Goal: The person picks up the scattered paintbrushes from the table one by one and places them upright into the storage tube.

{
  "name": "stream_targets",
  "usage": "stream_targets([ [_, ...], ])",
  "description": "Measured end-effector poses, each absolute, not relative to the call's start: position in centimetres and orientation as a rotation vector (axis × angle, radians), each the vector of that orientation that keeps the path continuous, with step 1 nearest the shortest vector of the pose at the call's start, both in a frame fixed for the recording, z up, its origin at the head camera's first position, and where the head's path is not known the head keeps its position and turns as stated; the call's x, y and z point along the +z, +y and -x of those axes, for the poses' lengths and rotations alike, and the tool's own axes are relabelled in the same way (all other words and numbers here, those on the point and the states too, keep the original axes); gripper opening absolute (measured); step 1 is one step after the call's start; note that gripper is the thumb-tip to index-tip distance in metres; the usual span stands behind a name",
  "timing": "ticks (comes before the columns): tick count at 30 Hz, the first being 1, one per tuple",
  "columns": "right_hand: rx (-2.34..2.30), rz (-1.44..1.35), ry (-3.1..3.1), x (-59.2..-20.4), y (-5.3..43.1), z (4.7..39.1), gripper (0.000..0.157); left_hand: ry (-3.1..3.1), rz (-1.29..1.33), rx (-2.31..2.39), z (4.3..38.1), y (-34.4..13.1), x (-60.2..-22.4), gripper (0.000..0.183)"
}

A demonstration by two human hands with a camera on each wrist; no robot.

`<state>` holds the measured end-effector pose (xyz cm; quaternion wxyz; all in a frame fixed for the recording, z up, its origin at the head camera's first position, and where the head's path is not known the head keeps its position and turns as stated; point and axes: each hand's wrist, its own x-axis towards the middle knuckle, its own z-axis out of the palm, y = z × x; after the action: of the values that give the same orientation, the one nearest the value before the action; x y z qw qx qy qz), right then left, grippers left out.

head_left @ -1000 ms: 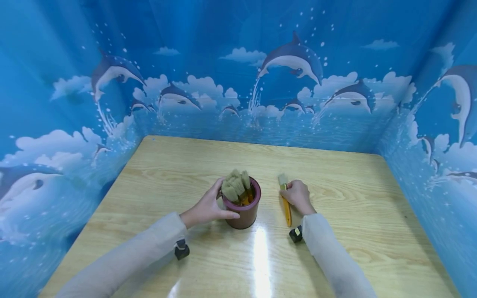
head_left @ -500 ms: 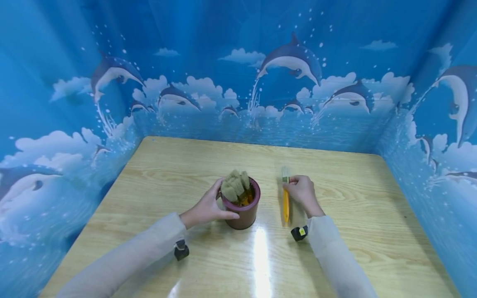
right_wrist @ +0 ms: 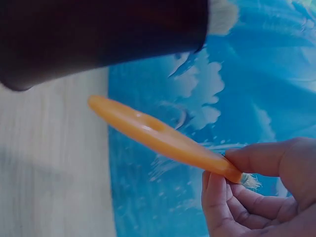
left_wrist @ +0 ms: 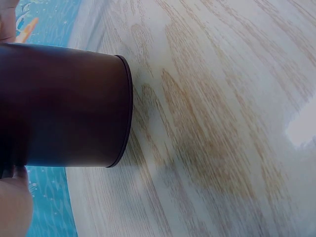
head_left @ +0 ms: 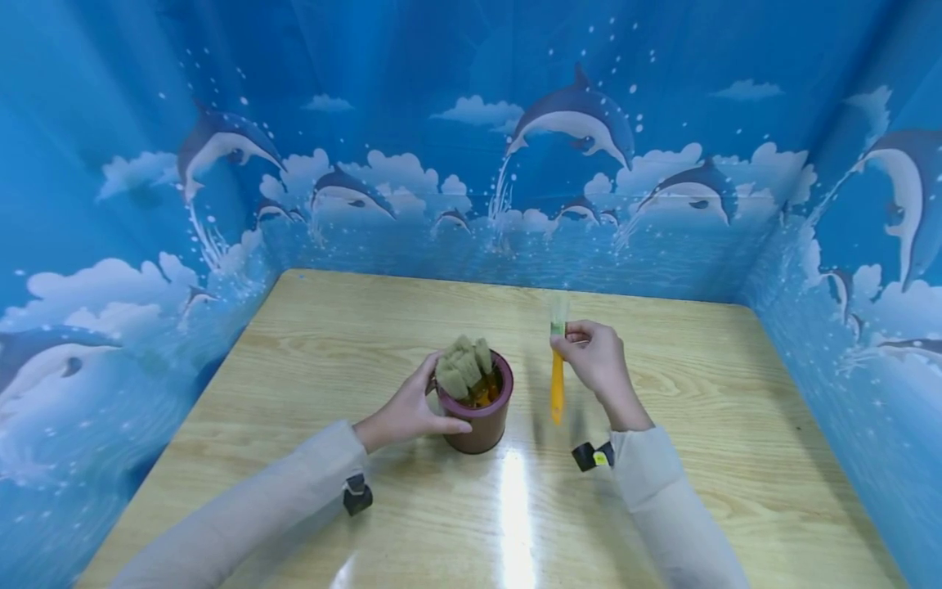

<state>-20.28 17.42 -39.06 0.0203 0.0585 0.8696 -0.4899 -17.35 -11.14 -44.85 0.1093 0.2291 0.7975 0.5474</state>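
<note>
A brown cylindrical brush pot (head_left: 477, 431) with a maroon rim stands upright on the table. Several paintbrushes (head_left: 459, 368) are in it, pale bristles up, their orange handles mostly hidden inside. My left hand (head_left: 407, 415) grips the pot from its left side, thumb at the front; the left wrist view has the dark pot wall (left_wrist: 69, 108) between thumb and fingers. To the right of the pot, my right hand (head_left: 599, 360) pinches a paintbrush (head_left: 557, 384) near its ferrule, bristles pointing away. In the right wrist view its orange handle (right_wrist: 153, 138) hangs free, off the table.
The wood-grain table (head_left: 346, 327) stretches around the pot, with a bright light reflection in front. A blue dolphin-print curtain (head_left: 441, 106) encloses the back and both sides. A small black device (head_left: 358, 496) sits at my left wrist, another device (head_left: 593, 456) at my right.
My right hand has lifted the paintbrush off the table and brought it farther back, its handle now pointing straight toward me. My left hand and the pot have stayed in place.
</note>
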Motion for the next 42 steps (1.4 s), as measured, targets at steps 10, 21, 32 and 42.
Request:
stream_targets([
  [10, -1.623, -0.041, 2.794, -36.2, 16.1, 18.6, 0.042, 2.347, -0.673, 1.615, 17.4, -11.2, -45.0, 0.104],
  [21, -1.945, 0.190, 2.748, -33.9, 14.0, 16.7, 0.036, 2.337, -0.677, 1.622, 17.4, -11.2, -45.0, 0.103],
  [32, -2.083, 0.412, 2.637, -34.5, 12.1, 16.2, 0.027, 2.333, -0.700, 1.641, 17.4, -11.2, -45.0, 0.103],
  [42, -1.888, 0.492, 2.633, -37.1, 11.5, 16.3, 0.020, 2.337, -0.723, 1.652, 17.5, -11.2, -45.1, 0.102],
])
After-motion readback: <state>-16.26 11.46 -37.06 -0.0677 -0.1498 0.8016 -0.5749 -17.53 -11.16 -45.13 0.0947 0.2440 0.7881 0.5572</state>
